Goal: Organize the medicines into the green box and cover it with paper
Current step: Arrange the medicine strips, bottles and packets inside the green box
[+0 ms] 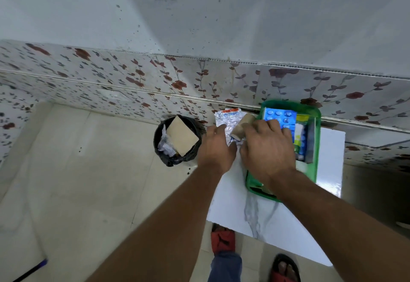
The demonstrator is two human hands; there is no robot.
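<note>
Against the floral-tiled wall [133, 82], a green rectangular plastic box [317, 139] sits on a white marble-patterned tabletop [233, 204]. Inside the box, at its far end, lies a blue blister pack of round tablets [279, 116]. More white, blue and yellow packets [300, 137] are packed along the box's right side.

Just left of the box, a silver foil medicine strip [226, 118] with red and blue print lies on the tabletop. A brown cardboard tube [243, 125] lies across it, between the strip and the box's left rim.

The left hand [216, 146] is left of the box, its fingers curled onto the strip's near edge and pinching the foil. The right hand [268, 146] reaches over the box's left rim, its fingertips on the blue blister pack and its thumb beside the tube. Whether it grips anything cannot be told.

Farther left of the box, on the floor, stands a black bag-lined bin [173, 161] holding a tan cardboard slab [182, 136].
</note>
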